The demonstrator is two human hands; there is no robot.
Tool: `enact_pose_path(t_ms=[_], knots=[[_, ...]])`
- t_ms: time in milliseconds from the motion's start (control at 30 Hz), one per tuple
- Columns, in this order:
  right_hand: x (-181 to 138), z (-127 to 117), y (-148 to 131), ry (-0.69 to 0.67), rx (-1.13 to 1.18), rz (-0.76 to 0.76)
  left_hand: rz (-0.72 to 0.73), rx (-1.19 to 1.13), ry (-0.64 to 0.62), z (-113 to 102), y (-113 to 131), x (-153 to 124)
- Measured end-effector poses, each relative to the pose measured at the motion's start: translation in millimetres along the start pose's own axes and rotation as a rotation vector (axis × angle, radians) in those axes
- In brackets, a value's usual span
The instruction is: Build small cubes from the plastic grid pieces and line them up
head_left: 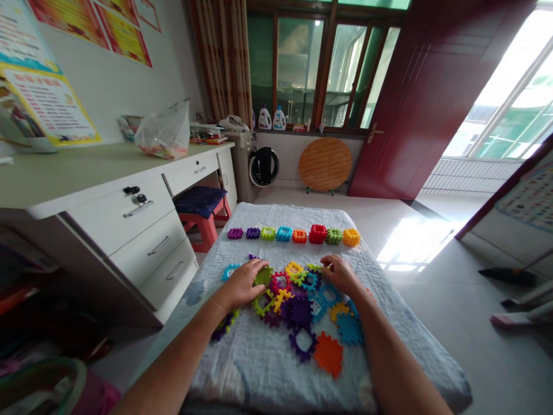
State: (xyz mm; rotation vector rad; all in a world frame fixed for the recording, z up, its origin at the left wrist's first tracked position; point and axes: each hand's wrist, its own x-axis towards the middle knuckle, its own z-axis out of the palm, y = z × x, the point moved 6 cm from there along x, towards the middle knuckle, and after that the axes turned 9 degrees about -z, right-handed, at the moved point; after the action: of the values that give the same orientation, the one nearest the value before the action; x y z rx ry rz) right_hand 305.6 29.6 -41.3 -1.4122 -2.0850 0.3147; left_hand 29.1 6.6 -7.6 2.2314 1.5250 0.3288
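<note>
A pile of flat, toothed plastic building tiles (298, 308) in many colours lies on a light blue quilted cover (268, 369) in front of me. My left hand (242, 282) rests on the pile's left side with fingers curled over a green tile (263, 275). My right hand (343, 275) sits on the pile's upper right, its fingers bent down onto the tiles; what they hold is hidden. Beyond the pile stands a row of several assembled cubes (294, 234), running from purple on the left to orange on the right.
A white desk with drawers (142, 225) stands at the left, a red stool (203, 210) tucked under it and a plastic bag (164, 135) on top. Farther back are a washing machine (261, 164), a round wooden tabletop (325, 164) and a dark red door (432, 98).
</note>
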Motion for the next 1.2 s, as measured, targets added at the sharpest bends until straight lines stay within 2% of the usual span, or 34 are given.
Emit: enact_pose_path(t_ms=[233,367,467,533,600,700,767,867,967,1067,1200], knots=[[0.8,-3.4,-7.2,0.001,0.006,-0.020,0.026,-0.012,0.310,-7.6,4.3,-5.3],[2.9,-7.9,-16.4,0.082,0.057,-0.083,0.104,0.025,0.284,-6.9,17.3,-14.7],[3.9,-9.3,-28.8,0.076,0.098,-0.128,0.108,0.090,0.226,-2.6,20.7,-16.9],[3.4,-8.4,-39.3,0.018,0.143,-0.138,0.105,0.124,0.205,1.1,19.5,-15.6],[1.2,-4.9,-51.8,-0.097,0.216,-0.137,0.104,0.145,0.205,5.1,16.7,-13.1],[-4.9,2.0,-74.9,-0.308,0.313,-0.165,0.095,0.152,0.246,11.0,12.3,-9.6],[-8.6,4.2,-90.3,-0.388,0.308,-0.233,0.088,0.143,0.294,13.3,11.3,-9.3],[-11.9,7.4,-103.8,-0.430,0.232,-0.329,0.086,0.126,0.351,13.5,13.8,-11.4],[-13.4,12.2,-103.7,-0.450,0.217,-0.328,0.066,0.129,0.339,12.8,16.9,-12.6],[-12.6,12.7,-99.6,-0.419,0.261,-0.305,0.051,0.147,0.316,13.1,18.3,-12.2],[-3.9,0.0,-87.3,-0.172,0.266,-0.228,0.075,0.151,0.309,16.4,18.4,-11.2]])
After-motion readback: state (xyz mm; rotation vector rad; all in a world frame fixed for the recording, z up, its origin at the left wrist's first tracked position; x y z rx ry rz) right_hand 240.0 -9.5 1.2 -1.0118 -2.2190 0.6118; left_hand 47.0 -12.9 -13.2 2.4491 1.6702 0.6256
